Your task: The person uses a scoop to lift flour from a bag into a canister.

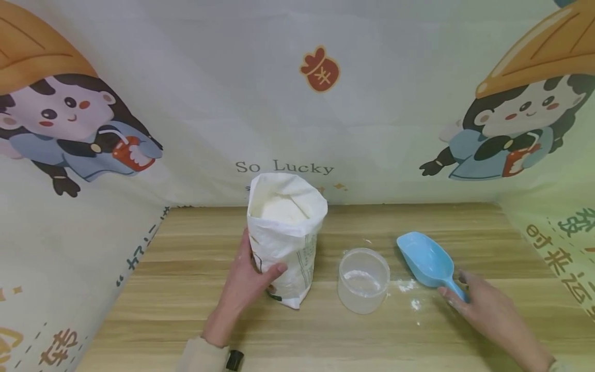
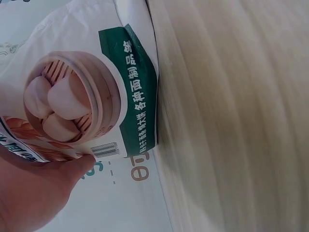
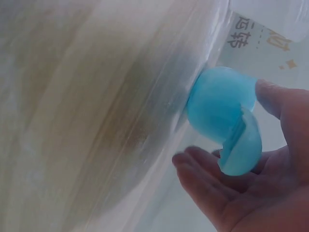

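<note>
A white bag of flour [image 1: 284, 261] stands upright on the table with its top spread and white powder showing inside. My left hand [image 1: 248, 281] grips its lower left side, thumb across the front; the other fingers are hidden behind it. In the left wrist view, the bag [image 2: 137, 104] shows a steamer picture and a green band. A light blue scoop [image 1: 425, 258] lies at the right, its handle toward me. Around that handle is my right hand [image 1: 488, 307], thumb and fingers spread apart. The right wrist view shows the scoop's handle end [image 3: 244, 150] between loosely extended fingers.
Between the bag and the scoop stands a clear round plastic tub [image 1: 363, 297], without a lid. White powder [image 1: 415, 305] is spilled on the wooden table [image 1: 186, 320] beside it. Printed cloth [image 1: 395, 103] walls in the table at the back and both sides.
</note>
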The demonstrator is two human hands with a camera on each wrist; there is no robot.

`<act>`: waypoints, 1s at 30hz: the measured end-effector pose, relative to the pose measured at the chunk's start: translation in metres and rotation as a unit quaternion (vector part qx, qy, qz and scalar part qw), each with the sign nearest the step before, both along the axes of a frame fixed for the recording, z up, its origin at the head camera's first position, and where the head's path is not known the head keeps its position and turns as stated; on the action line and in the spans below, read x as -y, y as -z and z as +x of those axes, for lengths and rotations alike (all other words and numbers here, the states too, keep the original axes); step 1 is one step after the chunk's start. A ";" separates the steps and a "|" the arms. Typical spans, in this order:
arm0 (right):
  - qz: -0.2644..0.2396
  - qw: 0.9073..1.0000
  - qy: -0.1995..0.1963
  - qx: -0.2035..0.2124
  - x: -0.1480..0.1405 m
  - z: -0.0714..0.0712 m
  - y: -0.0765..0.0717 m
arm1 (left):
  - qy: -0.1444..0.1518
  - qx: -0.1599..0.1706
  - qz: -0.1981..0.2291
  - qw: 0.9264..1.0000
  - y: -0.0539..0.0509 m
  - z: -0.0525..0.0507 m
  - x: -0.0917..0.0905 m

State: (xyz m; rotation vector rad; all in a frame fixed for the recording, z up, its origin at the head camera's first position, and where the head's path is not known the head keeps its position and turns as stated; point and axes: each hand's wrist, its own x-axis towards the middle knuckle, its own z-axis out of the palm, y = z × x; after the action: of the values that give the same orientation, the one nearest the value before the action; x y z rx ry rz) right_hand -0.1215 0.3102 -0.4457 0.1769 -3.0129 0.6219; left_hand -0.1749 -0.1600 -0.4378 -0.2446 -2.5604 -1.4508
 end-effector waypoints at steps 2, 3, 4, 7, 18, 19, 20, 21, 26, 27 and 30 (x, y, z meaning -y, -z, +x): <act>0.005 1.000 0.001 -0.004 0.000 -0.001 0.002 | -0.006 -0.001 -0.005 1.000 0.000 0.000 0.000; 0.007 1.000 0.000 -0.006 0.000 -0.001 0.003 | -0.009 -0.002 -0.008 1.000 0.000 0.001 -0.001; 0.008 1.000 0.000 -0.011 0.000 -0.001 0.004 | -0.013 -0.004 -0.012 1.000 0.000 0.001 -0.001; 0.012 1.000 -0.002 -0.018 0.000 -0.002 0.006 | -0.022 -0.012 -0.023 0.999 0.000 0.001 -0.001; -0.001 1.000 0.007 -0.013 0.002 -0.004 0.005 | -0.023 -0.025 -0.037 0.999 0.000 0.000 0.000; -0.003 1.000 0.009 -0.013 0.001 -0.003 0.005 | -0.022 -0.024 -0.038 0.999 0.000 0.000 0.000; -0.004 1.000 0.009 -0.013 0.001 -0.002 0.005 | -0.020 -0.022 -0.040 0.999 0.000 0.000 0.000; -0.005 1.000 0.009 -0.015 0.000 -0.001 0.005 | -0.018 -0.020 -0.041 0.999 0.000 0.000 0.000; 0.002 0.999 0.001 -0.039 -0.005 0.003 -0.003 | -0.020 -0.011 -0.039 0.999 0.000 0.000 0.000; 0.001 0.999 0.000 -0.046 -0.006 0.003 -0.006 | -0.023 -0.010 -0.038 0.999 0.000 0.000 0.000; -0.003 0.998 -0.006 -0.070 -0.007 0.004 -0.016 | -0.029 -0.009 -0.038 0.999 -0.001 0.000 0.001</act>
State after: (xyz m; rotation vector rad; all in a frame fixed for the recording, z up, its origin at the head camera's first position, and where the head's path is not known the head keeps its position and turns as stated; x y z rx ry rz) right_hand -0.1178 0.3171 -0.4296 0.2277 -2.8765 0.5925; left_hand -0.1745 -0.1606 -0.4363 -0.1919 -2.5899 -1.3267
